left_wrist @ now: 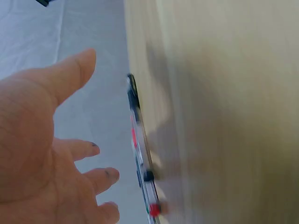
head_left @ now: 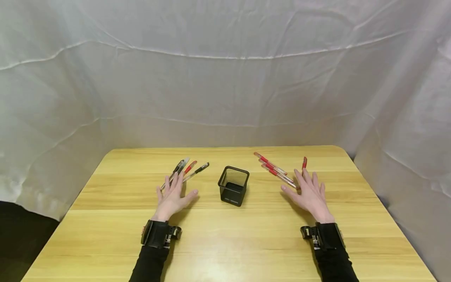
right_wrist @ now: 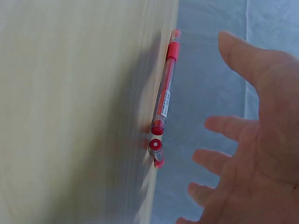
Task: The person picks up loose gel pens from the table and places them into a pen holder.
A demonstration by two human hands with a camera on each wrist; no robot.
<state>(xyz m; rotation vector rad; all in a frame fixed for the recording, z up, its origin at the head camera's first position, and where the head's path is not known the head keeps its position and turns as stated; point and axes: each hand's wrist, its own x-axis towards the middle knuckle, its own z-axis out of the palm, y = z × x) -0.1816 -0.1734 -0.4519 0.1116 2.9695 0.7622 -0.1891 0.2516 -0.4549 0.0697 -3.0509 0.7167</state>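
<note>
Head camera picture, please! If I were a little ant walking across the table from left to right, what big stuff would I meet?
Left hand → black mesh cup → bunch of red pens → right hand.

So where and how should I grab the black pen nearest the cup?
Probably pinch the black pen by its dark end, from above with your left hand, thumb and finger across its width. It lies flat, and that end points away from the hand, clear of the red pen beside it.
</note>
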